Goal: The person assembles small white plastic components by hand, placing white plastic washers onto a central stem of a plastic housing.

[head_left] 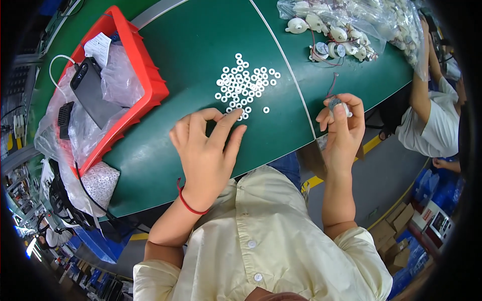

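Note:
Small white rings (244, 86), like washers, lie in a loose pile on the green tabletop (201, 65). At the pile's near edge is my left hand (203, 150), its index fingertip on or just over the nearest rings. Its thumb stands apart from the index finger, and I see nothing held there. My right hand (342, 135) is raised over the table's near edge, to the right of the pale seam. Between its thumb and fingers it grips a small motor (333, 103) with a white part and thin dark red wires; the fingers partly cover it.
A red bin (156, 89) at the left holds plastic bags and a black power bank (93, 90) with a cable. Beside it lies a bag of white rings (102, 183). Several wired white motors (339, 35) spill from a clear bag at the far right. Another person (427, 113) is at the right.

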Demonstrator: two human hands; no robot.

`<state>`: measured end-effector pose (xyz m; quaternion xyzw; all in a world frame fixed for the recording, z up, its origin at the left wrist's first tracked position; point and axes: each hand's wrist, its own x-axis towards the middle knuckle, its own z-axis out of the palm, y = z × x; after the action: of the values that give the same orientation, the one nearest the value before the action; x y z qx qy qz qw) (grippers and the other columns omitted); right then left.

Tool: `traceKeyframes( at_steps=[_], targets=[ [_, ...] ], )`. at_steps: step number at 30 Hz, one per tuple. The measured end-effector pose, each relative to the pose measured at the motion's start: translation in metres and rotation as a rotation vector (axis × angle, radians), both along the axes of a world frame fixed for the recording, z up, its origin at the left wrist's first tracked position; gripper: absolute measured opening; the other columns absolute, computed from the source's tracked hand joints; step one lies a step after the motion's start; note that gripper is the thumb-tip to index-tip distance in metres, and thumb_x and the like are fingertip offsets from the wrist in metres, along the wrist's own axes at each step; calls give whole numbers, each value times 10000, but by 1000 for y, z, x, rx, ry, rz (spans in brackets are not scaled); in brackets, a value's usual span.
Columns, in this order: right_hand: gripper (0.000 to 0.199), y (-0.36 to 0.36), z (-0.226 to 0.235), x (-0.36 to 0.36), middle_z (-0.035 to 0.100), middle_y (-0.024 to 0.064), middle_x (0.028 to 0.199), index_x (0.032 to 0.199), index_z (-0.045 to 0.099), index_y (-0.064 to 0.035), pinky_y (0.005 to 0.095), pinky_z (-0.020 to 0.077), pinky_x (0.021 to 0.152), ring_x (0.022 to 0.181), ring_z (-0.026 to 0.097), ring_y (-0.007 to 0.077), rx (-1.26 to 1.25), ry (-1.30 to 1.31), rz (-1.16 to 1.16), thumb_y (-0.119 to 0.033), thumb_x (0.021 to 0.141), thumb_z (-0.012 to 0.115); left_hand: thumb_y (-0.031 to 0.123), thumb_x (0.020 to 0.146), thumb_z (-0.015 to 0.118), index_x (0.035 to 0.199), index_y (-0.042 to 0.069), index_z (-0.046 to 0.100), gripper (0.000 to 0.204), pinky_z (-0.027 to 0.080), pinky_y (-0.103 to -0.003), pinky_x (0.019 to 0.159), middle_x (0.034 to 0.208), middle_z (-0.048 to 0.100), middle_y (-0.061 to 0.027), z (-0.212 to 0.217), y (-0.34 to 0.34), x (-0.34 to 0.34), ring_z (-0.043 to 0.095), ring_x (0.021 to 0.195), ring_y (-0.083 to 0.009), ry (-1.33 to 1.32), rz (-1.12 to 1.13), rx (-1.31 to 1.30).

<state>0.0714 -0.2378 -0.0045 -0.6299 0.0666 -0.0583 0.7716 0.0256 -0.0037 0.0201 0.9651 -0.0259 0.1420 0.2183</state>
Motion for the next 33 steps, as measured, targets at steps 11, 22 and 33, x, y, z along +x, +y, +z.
traceKeyframes(
  at_steps=[11, 22, 33],
  targets=[
    [222, -1, -6, 4, 653, 117, 979, 1109, 543, 2, 224, 464, 614, 691, 611, 123, -22, -16, 20, -104, 951, 658, 227, 688, 838, 870, 191, 753, 204, 339, -362, 818, 878, 595, 50, -5, -32, 23, 526, 905, -191, -82, -39, 61],
    [263, -3, -11, 2, 643, 90, 1002, 1120, 550, -5, 202, 475, 631, 773, 623, 101, -53, -43, 90, -52, 908, 697, 201, 724, 817, 794, 170, 744, 106, 315, -366, 818, 828, 572, 48, -6, -36, 29, 508, 908, -196, 53, -88, -70],
    [288, -6, -9, 2, 647, 89, 992, 1129, 560, -3, 197, 493, 631, 763, 625, 101, -57, -23, 104, -51, 892, 716, 187, 767, 803, 835, 158, 748, 92, 300, -370, 863, 906, 576, 25, 4, -21, 36, 487, 948, -205, 46, -23, 18]
  ],
)
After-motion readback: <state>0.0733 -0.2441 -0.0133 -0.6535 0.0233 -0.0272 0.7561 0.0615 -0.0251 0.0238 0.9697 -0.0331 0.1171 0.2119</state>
